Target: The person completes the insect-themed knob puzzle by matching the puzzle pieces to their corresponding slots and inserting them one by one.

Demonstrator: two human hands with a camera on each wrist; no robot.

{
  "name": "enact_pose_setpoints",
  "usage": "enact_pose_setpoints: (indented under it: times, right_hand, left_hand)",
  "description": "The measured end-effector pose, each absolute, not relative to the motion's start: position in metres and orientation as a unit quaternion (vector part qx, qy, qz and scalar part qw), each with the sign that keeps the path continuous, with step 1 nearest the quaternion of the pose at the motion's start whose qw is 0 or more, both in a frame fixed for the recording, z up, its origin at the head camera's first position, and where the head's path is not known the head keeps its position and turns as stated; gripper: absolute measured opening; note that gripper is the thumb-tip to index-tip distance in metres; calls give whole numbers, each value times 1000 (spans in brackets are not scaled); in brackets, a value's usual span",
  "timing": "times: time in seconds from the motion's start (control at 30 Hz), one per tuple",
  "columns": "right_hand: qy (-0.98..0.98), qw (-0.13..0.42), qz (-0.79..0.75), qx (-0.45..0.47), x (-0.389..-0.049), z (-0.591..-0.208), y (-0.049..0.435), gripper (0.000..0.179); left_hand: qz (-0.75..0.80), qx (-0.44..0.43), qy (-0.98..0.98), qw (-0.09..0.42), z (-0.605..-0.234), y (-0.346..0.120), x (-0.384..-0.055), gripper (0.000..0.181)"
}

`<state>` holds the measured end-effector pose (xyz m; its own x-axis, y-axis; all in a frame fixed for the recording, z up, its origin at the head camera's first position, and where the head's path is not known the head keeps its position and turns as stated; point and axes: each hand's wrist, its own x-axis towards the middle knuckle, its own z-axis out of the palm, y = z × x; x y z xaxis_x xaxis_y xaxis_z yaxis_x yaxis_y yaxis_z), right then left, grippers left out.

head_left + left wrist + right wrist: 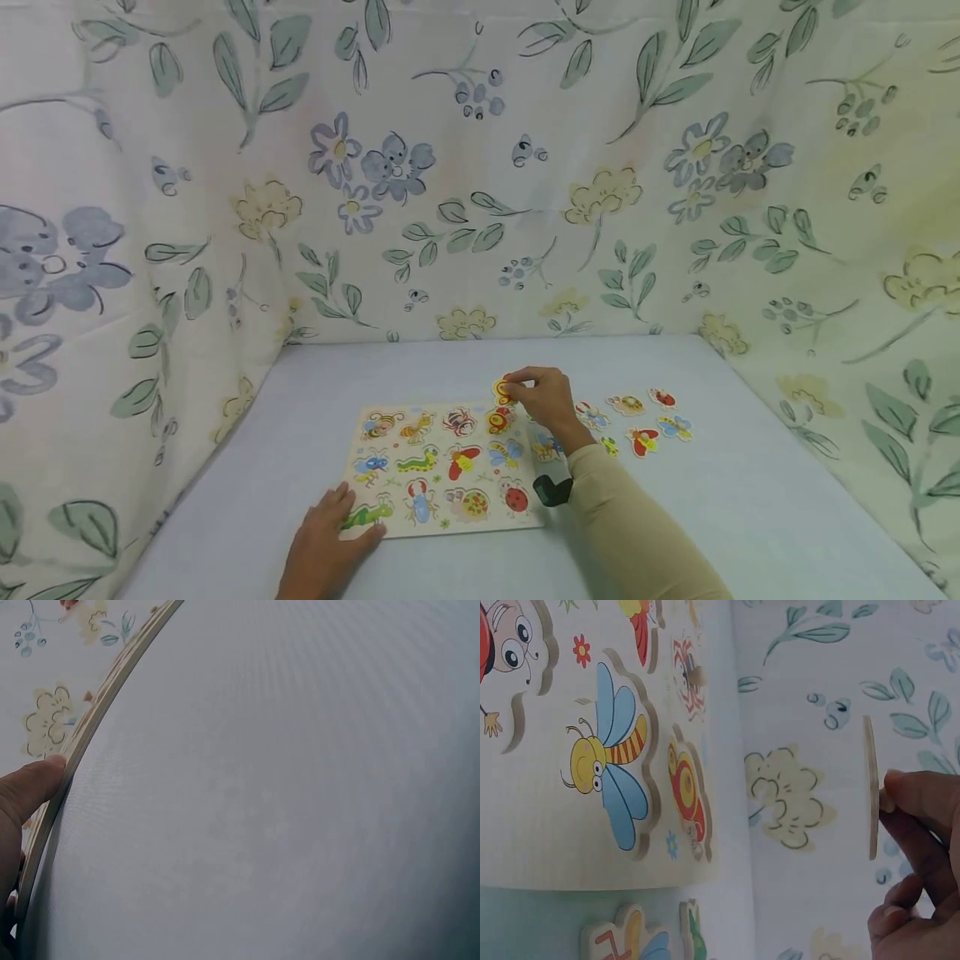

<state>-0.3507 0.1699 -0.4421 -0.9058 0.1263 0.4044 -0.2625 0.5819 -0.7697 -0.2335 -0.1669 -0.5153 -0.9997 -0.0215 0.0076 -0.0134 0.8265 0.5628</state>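
My right hand [546,404] pinches a small wooden knob on a red-and-yellow puzzle piece [502,388] just above the back right corner of the wooden insect puzzle board [480,527]. In the right wrist view the piece [872,787] is seen edge-on, upright, with thumb and fingertip at its knob. Below it lies a red-and-yellow butterfly recess [686,787]; a spider piece [688,675] with a knob is nearby. My left hand [326,533] rests at the board's front left corner, its thumb [37,784] touching the front edge.
Right of the board lie several loose pieces, among them a ladybug [663,397], a snail [626,405], a red-winged bug [643,442] and a blue-winged insect [675,427]. A dark device [552,490] sits at the right wrist. Flowered cloth [480,208] surrounds the white table [787,517].
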Motion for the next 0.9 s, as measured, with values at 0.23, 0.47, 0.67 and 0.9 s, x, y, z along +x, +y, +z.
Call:
enact_pose_setpoints:
  times: [0.23,0.47,0.67,0.9]
  right_hand:
    - [-896,142,419,27,-362,-456,161,4]
    - [-904,100,415,-6,-363,-466,160,6]
    - [-910,72,408,-23,-366,-473,159,6]
    - [-909,72,411,-16,-364,-481,157,6]
  left_hand:
    - [-297,13,-955,5,-515,-169,-234,99]
    - [-306,23,-952,2,-519,-167,-236,97]
    - [-308,28,-951,3,-517,-166,-235,97]
    - [-302,15,-953,8,-519,-167,-234,99]
